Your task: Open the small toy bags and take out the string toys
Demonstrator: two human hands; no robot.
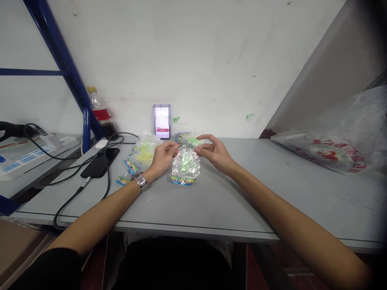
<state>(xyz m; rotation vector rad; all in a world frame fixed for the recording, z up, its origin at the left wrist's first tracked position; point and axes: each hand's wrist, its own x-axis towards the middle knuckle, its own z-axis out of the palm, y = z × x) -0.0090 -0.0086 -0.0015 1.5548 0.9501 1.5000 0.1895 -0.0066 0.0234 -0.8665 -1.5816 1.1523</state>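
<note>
The top edge of a clear packet [185, 166] with green contents, lying flat on the counter [272, 193] just in front of the propped phone [162, 121], was pinched from both sides: left hand [163, 156] closed on its left corner, right hand [213, 151] closed on its right corner. The step was judged to be opening or spreading the packet mouth; a steady opposing pull at the two corners seemed called for next. More packets [142, 155] were lying just left of it, a large plastic bag [335, 141] well to its right.

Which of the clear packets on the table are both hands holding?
The packet with green bits inside, lying in the middle between the left hand and right hand. The yellow-filled packet lies left of it, behind the left hand.
</note>
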